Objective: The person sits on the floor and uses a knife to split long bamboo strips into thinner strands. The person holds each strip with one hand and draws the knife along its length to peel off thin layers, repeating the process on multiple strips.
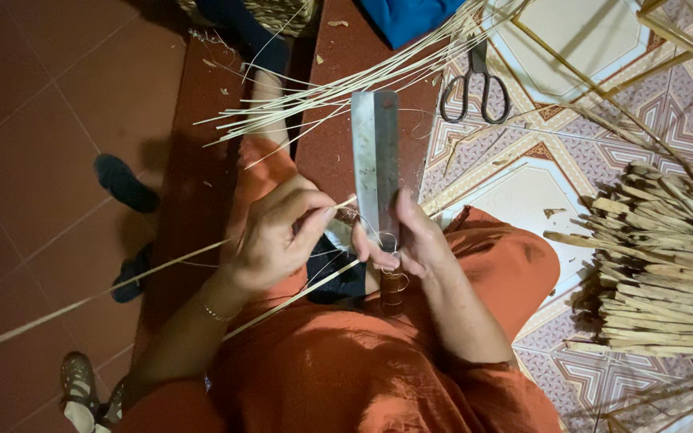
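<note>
A: What is the work at this moment?

B: I think it is the splitting of a strip. The right hand [411, 240] is closed around the handle of a big knife [376, 164], and the blade points away from the body. The left hand [274, 236] pinches a thin bamboo strip [122, 281] between thumb and fingers, just left of the knife.

A: Where does the strip go?

B: From the knife it runs far to the left and toward the body, over the orange trousers [362, 369] and above the red floor [34, 120]. Near the blade its end seems already divided, but I cannot tell how deep.

A: And around the knife?

B: Beyond the blade tip lies a bunch of thin strips [338, 88]. Scissors [476, 84] are to the right of the tip, on the patterned tiles [571, 48]. Farther right is a pile of thick sticks [667, 273].

A: What does the next move need?

B: In my judgement, a steady pull of the strip against the edge, with the fingers kept away from the blade.
</note>
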